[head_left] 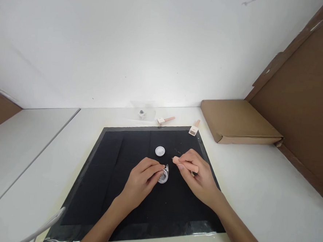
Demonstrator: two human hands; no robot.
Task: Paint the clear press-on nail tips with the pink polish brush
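My left hand (pixel 144 178) is closed, its fingertips pinching the edge of a small round whitish container (pixel 163 177) with crumpled silvery material at its rim. To the right, my right hand (pixel 198 174) is wrapped round a peach-coloured handle (pixel 187 165) whose small dark tip points left, apart from the container. Just behind the container, a white round lid or dish (pixel 160 151) lies on the black mat (pixel 134 207). What the container holds is too small to make out.
Behind the mat lie a peach-handled item with a white block (pixel 160 121), a clear package with a small dark piece (pixel 142 114) and, at the mat's back right corner, another peach-handled item (pixel 194 130). A flat cardboard box (pixel 240 120) sits at the right.
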